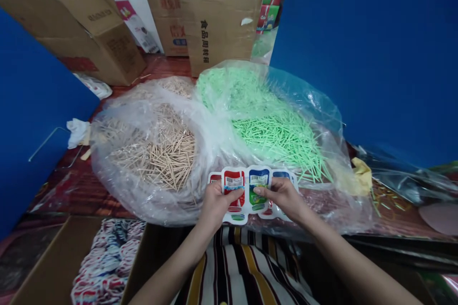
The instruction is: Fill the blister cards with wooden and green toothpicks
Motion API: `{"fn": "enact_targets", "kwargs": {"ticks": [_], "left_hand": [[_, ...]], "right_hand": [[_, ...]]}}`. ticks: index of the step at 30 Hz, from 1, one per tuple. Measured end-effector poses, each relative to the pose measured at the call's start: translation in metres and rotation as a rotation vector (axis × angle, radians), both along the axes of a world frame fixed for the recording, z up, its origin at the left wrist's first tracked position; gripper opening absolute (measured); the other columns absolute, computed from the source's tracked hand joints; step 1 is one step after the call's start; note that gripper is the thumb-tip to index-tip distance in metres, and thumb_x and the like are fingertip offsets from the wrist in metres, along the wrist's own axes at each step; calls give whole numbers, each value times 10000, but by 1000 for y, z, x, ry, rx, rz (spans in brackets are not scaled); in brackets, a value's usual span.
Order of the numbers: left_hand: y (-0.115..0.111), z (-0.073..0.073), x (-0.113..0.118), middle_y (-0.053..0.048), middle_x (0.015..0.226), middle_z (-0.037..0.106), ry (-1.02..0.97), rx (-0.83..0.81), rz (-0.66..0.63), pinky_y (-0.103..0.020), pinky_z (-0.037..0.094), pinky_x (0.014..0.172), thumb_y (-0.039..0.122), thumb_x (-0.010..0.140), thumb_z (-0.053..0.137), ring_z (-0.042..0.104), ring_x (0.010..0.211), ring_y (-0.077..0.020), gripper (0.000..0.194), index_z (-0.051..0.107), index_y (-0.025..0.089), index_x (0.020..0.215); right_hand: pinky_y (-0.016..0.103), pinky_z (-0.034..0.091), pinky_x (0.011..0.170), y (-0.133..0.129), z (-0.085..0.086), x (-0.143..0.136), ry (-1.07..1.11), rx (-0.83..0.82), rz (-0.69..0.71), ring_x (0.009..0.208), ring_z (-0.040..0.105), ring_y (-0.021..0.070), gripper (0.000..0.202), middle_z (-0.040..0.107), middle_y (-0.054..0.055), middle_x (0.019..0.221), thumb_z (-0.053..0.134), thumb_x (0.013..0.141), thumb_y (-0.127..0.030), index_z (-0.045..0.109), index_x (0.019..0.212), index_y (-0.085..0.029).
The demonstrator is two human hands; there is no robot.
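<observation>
- Your left hand [215,196] grips a red can-shaped label piece [234,177], thumb laid across its front.
- Your right hand [285,194], just beside it, grips a blue-and-green label piece [259,177], thumb also across the front. Both pieces are at the middle of the near table edge, in front of the clear plastic.
- At far left, a bent wire [46,145] runs near a white crumpled wad [78,132], with a brown carton [118,50] behind.
- Low on the left, an open box [43,267] full of red, white and blue bundles [107,257] sits near your left forearm.
- Ahead, clear plastic [143,207] spreads over much of the reddish table [82,181], bearing 2 heaps: tan sticks [173,158] on the left, green sticks [282,139] on the right.
- Behind the heaps stands a carton with dark characters [229,14]; farther right are a yellow scrap [362,176] and a blue panel [365,57].
- Many tan sticks blur under the film.
- Your fingers hide the backs of the label pieces; more pieces show partly behind, so you cannot tell how many there are or whether they are joined.
- Your forearms are cut off at the bottom edge.
</observation>
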State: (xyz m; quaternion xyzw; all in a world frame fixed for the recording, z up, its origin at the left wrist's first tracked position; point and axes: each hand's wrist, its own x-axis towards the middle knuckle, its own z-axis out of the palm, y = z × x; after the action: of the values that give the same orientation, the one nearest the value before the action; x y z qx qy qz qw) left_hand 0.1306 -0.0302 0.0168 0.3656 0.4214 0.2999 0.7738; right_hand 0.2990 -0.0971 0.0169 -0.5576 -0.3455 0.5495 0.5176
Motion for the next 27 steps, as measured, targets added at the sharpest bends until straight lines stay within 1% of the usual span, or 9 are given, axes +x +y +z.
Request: {"fn": "enact_targets", "kwargs": {"ticks": [5,9,12,14,16,18,21,23,27], "left_hand": [[-11,-1,6,-68,805,739,9,40,-59,-346,542,686,261,578,795,678,707,-214,307,694,119,831],[-14,-4,11,-70,803,730,89,203,-189,-328,525,687,315,604,779,666,729,-217,317,691,128,844],[-7,-6,4,-44,738,690,399,553,-189,-298,488,659,376,697,704,634,694,-196,299,659,163,903],[1,-7,-7,-58,796,671,735,826,-122,-314,462,729,392,773,625,620,782,-211,236,634,181,877],[9,-7,-18,-104,895,661,1065,953,-136,-342,440,777,402,825,552,606,889,-251,241,610,171,861],[16,-8,-28,-146,928,653,1297,924,-208,-354,435,739,417,840,518,609,896,-285,287,586,146,905],[22,-13,-35,-143,912,659,1374,826,-264,-329,419,684,411,816,555,626,858,-283,321,552,140,986],[25,-18,-38,-110,880,666,1310,781,-233,-306,407,676,374,773,619,630,837,-261,328,544,157,1007],[32,-24,-43,-31,747,653,1108,680,-118,-273,398,636,229,716,668,621,706,-201,326,549,169,1014]], "right_hand": [[301,572,622,-20,-2,-3,-4,1,-139,650,676,183,324,725,28,726,844,524,-296,689,772,-157],[337,578,612,-34,-3,-1,-94,3,-218,659,679,211,351,727,57,757,802,589,-388,665,816,-157],[354,570,612,-43,-10,11,-268,-13,-307,695,683,234,411,725,77,816,732,666,-462,620,925,-163],[367,547,582,-47,-17,20,-565,-95,-345,679,676,254,493,718,81,804,692,697,-493,574,1045,-164],[396,512,547,-50,-23,28,-948,-219,-333,631,654,280,613,700,81,750,632,740,-519,491,1207,-147],[435,491,580,-51,-24,33,-1299,-249,-306,683,637,314,697,679,121,796,576,778,-534,411,1308,-111],[511,454,775,-46,-19,34,-1632,-36,-319,989,562,371,616,568,231,1121,543,818,-493,452,1291,-109],[517,411,878,-38,-12,33,-1681,148,-338,1100,495,361,470,490,217,1235,549,835,-421,525,1218,-150],[433,445,864,-11,3,22,-1510,433,-171,1001,548,272,243,590,117,1075,555,856,-290,596,1083,-214]]}}
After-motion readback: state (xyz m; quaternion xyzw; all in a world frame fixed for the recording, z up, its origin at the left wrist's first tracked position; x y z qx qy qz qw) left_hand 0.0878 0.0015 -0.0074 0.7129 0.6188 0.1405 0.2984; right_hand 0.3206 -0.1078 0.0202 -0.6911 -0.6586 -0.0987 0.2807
